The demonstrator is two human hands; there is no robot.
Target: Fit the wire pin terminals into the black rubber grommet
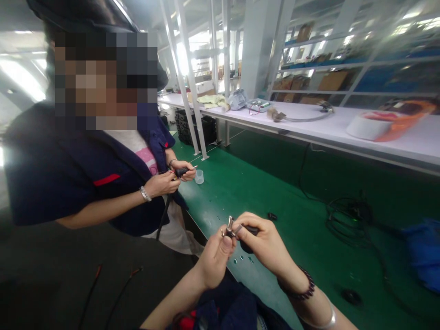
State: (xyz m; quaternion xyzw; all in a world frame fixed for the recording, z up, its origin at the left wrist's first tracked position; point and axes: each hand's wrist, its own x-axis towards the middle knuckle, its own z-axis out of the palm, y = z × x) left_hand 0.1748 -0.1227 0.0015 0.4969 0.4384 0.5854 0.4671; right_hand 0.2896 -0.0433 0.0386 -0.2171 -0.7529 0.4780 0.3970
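My left hand [216, 256] and my right hand [265, 240] meet over the near edge of the green table [275, 192]. Together they grip a small black plug [248, 233] with metal prongs [229, 225] sticking up at its left end. My left fingers pinch at the prongs, and my right fingers wrap round the black body. A beaded bracelet and a bangle sit on my right wrist.
A co-worker in a dark jacket sits at the left, hands [172, 178] shut on a similar black part. A small clear cup [199, 176] stands near them. A small black piece [272, 215], coiled black cables [347, 215], a blue object [424, 252] and a white bench [343, 126] with a tape roll [367, 124] lie beyond.
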